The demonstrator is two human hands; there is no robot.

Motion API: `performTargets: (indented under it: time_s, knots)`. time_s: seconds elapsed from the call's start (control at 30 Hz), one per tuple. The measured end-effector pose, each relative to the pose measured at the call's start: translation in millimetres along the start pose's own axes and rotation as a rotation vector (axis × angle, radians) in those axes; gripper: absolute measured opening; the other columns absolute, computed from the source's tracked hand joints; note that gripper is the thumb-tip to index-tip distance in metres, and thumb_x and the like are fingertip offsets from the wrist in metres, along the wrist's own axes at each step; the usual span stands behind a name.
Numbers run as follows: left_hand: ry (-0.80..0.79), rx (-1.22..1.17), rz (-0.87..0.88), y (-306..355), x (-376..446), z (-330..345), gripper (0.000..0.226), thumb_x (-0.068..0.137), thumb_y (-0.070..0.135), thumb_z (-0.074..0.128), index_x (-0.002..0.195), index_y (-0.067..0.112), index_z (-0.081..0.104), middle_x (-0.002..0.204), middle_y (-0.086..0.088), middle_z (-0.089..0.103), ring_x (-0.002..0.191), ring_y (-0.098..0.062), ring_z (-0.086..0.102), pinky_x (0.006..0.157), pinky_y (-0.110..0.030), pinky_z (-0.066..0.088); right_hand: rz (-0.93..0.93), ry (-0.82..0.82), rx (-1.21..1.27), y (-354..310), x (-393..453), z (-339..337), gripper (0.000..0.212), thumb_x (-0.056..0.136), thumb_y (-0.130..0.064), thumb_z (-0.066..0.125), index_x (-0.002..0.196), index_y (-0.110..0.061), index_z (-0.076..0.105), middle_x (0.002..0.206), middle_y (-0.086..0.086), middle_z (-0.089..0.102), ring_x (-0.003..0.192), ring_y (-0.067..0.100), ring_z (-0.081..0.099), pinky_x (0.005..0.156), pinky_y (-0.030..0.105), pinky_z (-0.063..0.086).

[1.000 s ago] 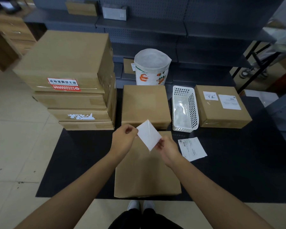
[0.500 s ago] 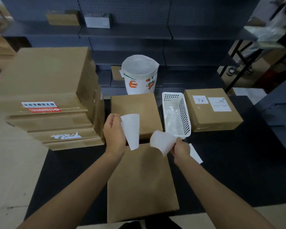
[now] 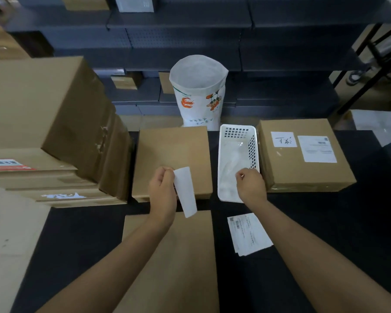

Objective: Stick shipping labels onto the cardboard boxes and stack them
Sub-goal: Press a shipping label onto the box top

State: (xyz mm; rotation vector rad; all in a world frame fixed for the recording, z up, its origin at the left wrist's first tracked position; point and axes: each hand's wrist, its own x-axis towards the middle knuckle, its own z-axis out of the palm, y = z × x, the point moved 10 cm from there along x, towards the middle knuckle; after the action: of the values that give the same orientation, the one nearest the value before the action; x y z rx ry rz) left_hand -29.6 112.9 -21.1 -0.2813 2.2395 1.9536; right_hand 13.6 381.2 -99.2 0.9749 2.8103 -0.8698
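My left hand (image 3: pixel 163 190) pinches a white shipping label (image 3: pixel 186 192) by its top edge, and the label hangs over the gap between two plain cardboard boxes. The near box (image 3: pixel 172 263) lies flat right in front of me. The far box (image 3: pixel 174 150) sits behind it. My right hand (image 3: pixel 250 186) hovers with curled fingers over the near end of a white plastic basket (image 3: pixel 237 132). White paper lies in the basket under that hand, and I cannot see whether the fingers still pinch a piece. A labelled box (image 3: pixel 303 175) stands right of the basket.
A tall stack of cardboard boxes (image 3: pixel 43 123) fills the left side of the black table (image 3: pixel 77 240). More printed labels (image 3: pixel 248 233) lie on the table near my right forearm. A white printed bag (image 3: pixel 199 91) stands behind the boxes, before dark shelving.
My hands pulled the sheet apart into two pieces. The left hand kept the label near the far box while the right hand carried the other piece rightward to the basket.
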Motion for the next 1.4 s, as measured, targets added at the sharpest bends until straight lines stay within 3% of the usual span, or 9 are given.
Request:
performTargets:
  time_s: [0.23,0.47,0.63,0.83,0.93,1.07,1.17,1.3,1.4]
  knots:
    - [0.0,0.061,0.017,2.6,7.5,15.8,0.031,0.097,0.014,0.039,0.067,0.019,0.039,0.067,0.005,0.043,0.064,-0.01,0.043,0.058,-0.024,0.036,-0.018,-0.008,-0.308,0.1,8.7,-4.6,0.037,0.097,-0.044,0.046,0.092,-0.01,0.059,0.085,0.005,0.064,0.076,0.021,0.063,0.062,0.031,0.052]
    - [-0.074,0.06,0.073,2.9,4.9,20.9,0.027,0.095,0.016,0.042,0.069,0.02,0.041,0.062,0.016,0.044,0.059,0.0,0.043,0.054,-0.015,0.036,-0.109,0.181,-0.027,-31.6,-10.2,-23.0,0.054,0.101,-0.04,0.034,0.063,-0.008,0.055,0.061,0.002,0.057,0.057,0.021,0.056,0.053,0.031,0.045]
    - [-0.329,0.253,0.316,24.7,-15.8,21.8,0.013,0.093,0.021,0.048,0.081,0.016,0.051,0.072,0.014,0.049,0.064,-0.003,0.046,0.059,-0.014,0.04,0.042,-0.235,0.57,-57.8,-36.7,22.1,0.066,0.097,-0.057,0.036,0.063,-0.007,0.064,0.053,-0.003,0.059,0.051,0.009,0.054,0.058,0.023,0.04]
    - [-0.558,0.818,0.958,51.1,-80.1,-4.9,0.004,0.088,0.01,0.06,0.091,0.009,0.062,0.095,-0.003,0.058,0.075,-0.018,0.055,0.058,-0.03,0.046,0.25,-0.477,0.913,-74.8,-84.7,44.8,0.068,0.089,-0.071,0.034,0.077,-0.011,0.062,0.058,0.001,0.06,0.047,0.012,0.049,0.051,0.024,0.039]
    - [-0.621,0.961,1.18,45.1,-112.4,-34.1,0.011,0.087,0.015,0.062,0.094,0.009,0.067,0.098,-0.008,0.061,0.078,-0.02,0.058,0.058,-0.028,0.045,0.256,-0.565,0.955,-80.7,-121.7,54.3,0.049,0.084,-0.061,0.058,0.081,-0.012,0.063,0.064,0.003,0.064,0.05,0.013,0.053,0.054,0.024,0.044]
    - [-0.741,1.039,1.268,20.5,-144.5,-71.7,0.027,0.083,0.012,0.064,0.109,0.009,0.067,0.106,-0.012,0.063,0.083,-0.023,0.061,0.058,-0.035,0.052,0.213,-0.582,0.972,-82.8,-172.5,67.7,0.03,0.078,-0.033,0.077,0.092,-0.01,0.064,0.067,0.004,0.063,0.056,0.012,0.057,0.055,0.022,0.051]
    - [-0.779,1.049,1.283,7.5,-162.6,-92.5,0.041,0.07,0.008,0.079,0.109,0.009,0.068,0.106,-0.012,0.065,0.083,-0.021,0.063,0.059,-0.028,0.052,0.238,-0.541,0.92,-77.5,-207.7,80.0,0.026,0.076,-0.024,0.08,0.094,-0.011,0.066,0.076,0.007,0.069,0.064,0.013,0.065,0.06,0.023,0.054]
    - [-0.827,0.956,1.284,-3.6,-181.7,-110.9,0.046,0.069,0.007,0.081,0.113,0.007,0.066,0.113,-0.012,0.065,0.09,-0.021,0.066,0.067,-0.027,0.055,0.301,-0.537,0.992,-74.0,-247.0,95.7,0.036,0.082,-0.007,0.072,0.114,-0.011,0.055,0.103,0.014,0.07,0.083,0.02,0.072,0.069,0.025,0.056]
    - [-0.804,0.952,1.269,-20.6,-179.4,-116.8,0.045,0.077,0.011,0.075,0.12,0.009,0.061,0.123,-0.01,0.061,0.103,-0.018,0.062,0.082,-0.029,0.054,0.31,-0.359,1.055,-63.5,-258.2,88.7,0.024,0.084,-0.001,0.068,0.105,-0.009,0.057,0.103,0.016,0.065,0.085,0.019,0.069,0.065,0.022,0.056]
